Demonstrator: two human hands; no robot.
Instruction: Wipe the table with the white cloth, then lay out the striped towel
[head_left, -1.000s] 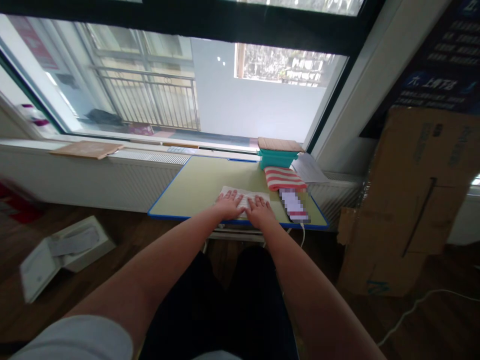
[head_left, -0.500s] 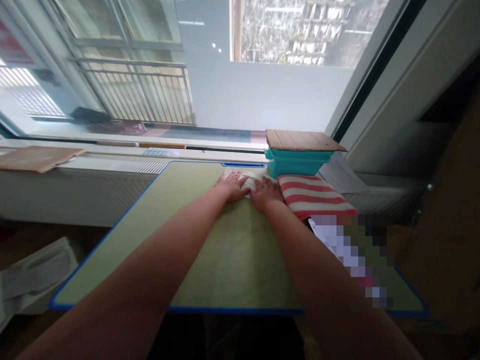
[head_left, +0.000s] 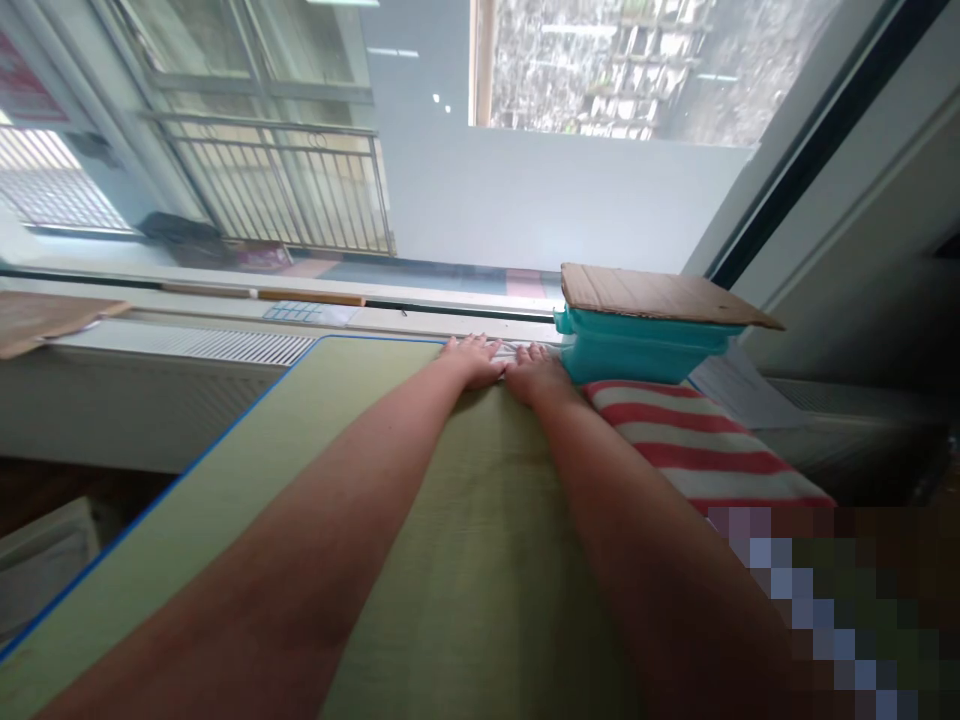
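My left hand [head_left: 474, 362] lies palm down at the far edge of the table, its fingers stretched forward and apart. Beside it my right hand [head_left: 537, 373] is flat too, with the thumbs close together. Both press on a thin white cloth [head_left: 510, 350], of which only a crumpled strip shows between and beyond the fingers. The green table top [head_left: 480, 500] has a blue rim and stretches under both forearms. A teal plastic bin [head_left: 630, 345] stands just right of my right hand. Near my right forearm lies a folded red-and-white striped towel [head_left: 697, 440].
A piece of cardboard [head_left: 660, 292] covers the teal bin. Behind the table run a windowsill and a white radiator [head_left: 172, 390]. A brown board [head_left: 52, 315] rests at the left, with a white container [head_left: 52, 570] low down. The lower right is pixelated.
My hands have slid forward with the white cloth to the table's far edge. The view has come closer over the table, so the bin and striped towel appear larger and further right.
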